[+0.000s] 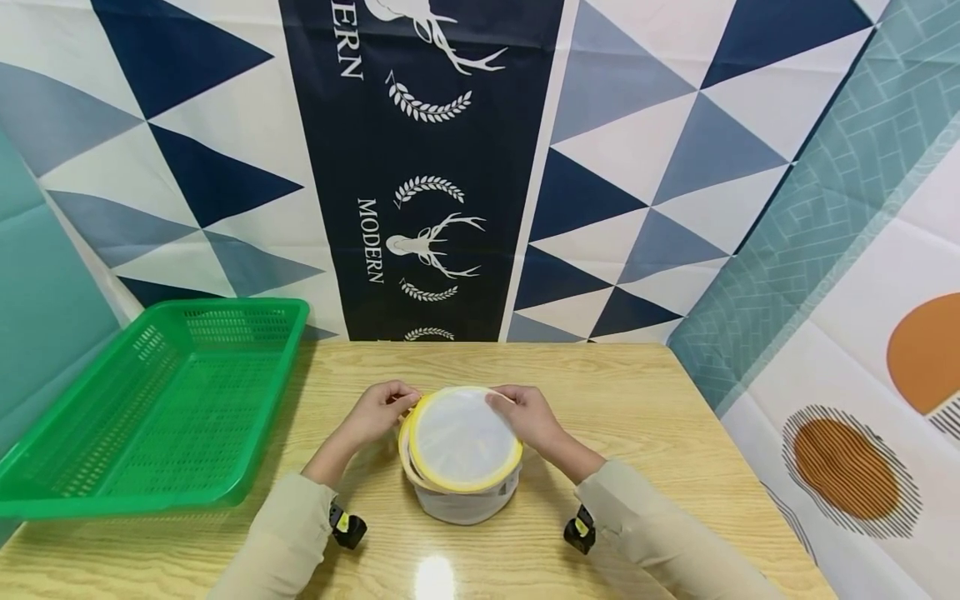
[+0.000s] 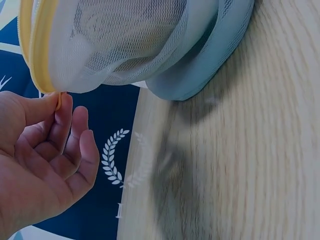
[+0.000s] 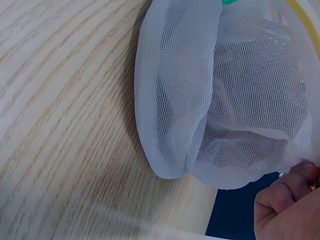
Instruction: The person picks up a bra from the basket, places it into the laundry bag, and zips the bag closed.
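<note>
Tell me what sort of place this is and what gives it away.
Probably a small indoor workspace, perhaps set up for filming: a wood-grain table stands against boldly printed, creased wall coverings, with a green basket and a yellow-rimmed mesh bag on it.

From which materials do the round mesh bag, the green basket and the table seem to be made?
Round mesh bag: probably polyester netting, matte; fine holes and soft folds show.
Green basket: most likely moulded plastic, slightly shiny; regular slots, uniform colour.
Table: wood or wood-look laminate, glossy; grain lines and a bright reflection.
</note>
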Tool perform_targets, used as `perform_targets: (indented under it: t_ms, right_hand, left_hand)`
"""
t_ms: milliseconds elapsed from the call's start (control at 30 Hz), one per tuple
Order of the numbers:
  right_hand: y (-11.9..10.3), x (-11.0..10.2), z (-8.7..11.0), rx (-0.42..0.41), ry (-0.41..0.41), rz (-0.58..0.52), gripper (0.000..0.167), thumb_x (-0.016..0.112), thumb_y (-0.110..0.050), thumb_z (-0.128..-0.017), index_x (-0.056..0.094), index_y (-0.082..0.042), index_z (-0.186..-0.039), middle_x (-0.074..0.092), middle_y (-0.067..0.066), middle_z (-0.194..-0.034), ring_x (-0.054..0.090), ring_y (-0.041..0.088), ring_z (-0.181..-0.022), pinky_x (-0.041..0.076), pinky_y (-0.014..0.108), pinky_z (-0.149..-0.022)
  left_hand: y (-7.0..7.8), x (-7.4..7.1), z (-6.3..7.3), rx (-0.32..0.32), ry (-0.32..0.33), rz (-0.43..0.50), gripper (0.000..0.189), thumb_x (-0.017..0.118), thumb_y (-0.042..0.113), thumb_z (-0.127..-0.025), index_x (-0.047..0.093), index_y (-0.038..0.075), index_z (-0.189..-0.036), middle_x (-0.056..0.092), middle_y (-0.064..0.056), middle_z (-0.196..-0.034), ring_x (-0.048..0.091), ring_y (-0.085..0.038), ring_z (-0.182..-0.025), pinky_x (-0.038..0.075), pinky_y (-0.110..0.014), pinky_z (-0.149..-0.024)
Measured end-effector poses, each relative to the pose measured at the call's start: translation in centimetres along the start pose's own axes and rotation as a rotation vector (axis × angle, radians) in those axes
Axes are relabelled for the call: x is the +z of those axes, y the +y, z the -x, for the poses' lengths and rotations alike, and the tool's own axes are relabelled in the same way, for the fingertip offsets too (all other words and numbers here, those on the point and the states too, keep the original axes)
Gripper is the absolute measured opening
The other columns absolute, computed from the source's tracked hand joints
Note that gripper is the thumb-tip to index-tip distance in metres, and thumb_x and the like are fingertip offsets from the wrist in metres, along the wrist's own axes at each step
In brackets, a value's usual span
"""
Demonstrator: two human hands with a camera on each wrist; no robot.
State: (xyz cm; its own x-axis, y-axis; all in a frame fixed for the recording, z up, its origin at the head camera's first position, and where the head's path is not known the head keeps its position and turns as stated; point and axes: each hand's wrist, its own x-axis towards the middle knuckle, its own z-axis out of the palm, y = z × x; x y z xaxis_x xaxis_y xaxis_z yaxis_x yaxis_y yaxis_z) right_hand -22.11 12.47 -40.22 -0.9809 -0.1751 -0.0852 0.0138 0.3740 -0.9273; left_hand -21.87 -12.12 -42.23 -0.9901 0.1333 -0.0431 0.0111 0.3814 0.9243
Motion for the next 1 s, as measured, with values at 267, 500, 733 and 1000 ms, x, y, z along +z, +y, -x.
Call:
perform_targets:
  t_ms: [267,500,733,1000]
  right_hand:
    - [0.3,-0.1,0.0,0.009,0.026,0.026,0.026,0.056,-0.022,-0.094,0.067,-0.005,-0.111,0.069,0.011,-0.085,0.064,0.013,-0.061,0.055,0.030,-0.058]
    - [0.2,-0.3,0.2,-0.015,0.082,0.077,0.030,0.055,-0.031,-0.094,0.068,-0.007,-0.107,0.068,0.008,-0.086,0.061,0.010,-0.065,0.052,0.025,-0.060]
    - [0.1,-0.4,0.7,-0.129,0.099,0.316,0.026,0.063,-0.030,-0.089,0.069,-0.013,-0.108,0.055,0.002,-0.062,0.037,0.011,-0.054,0.035,0.023,-0.051]
    - [-0.3,-0.7,1.2,-0.202,0.099,0.513,0.033,0.057,-0.048,-0.089,0.071,-0.021,-0.100,0.057,-0.002,-0.067,0.044,0.012,-0.056,0.036,0.025,-0.052]
  left_hand:
    - [0.1,0.0,0.6,-0.013,-0.005,0.061,0.021,0.050,0.013,-0.097,0.062,-0.003,-0.102,0.061,-0.011,-0.091,0.056,-0.012,-0.070,0.054,-0.035,-0.063]
    - [0.3,0.0,0.5,-0.046,0.002,0.165,0.023,0.049,0.012,-0.097,0.060,-0.006,-0.106,0.061,-0.014,-0.098,0.058,-0.010,-0.067,0.055,-0.027,-0.060]
    - [0.9,0.0,0.4,-0.055,0.018,0.199,0.024,0.049,0.012,-0.097,0.060,-0.006,-0.107,0.061,-0.014,-0.099,0.058,-0.009,-0.069,0.054,-0.025,-0.059]
    - [0.9,0.2,0.4,-0.070,0.034,0.202,0.023,0.050,0.013,-0.097,0.061,-0.004,-0.108,0.062,-0.008,-0.089,0.058,-0.010,-0.068,0.052,-0.026,-0.057]
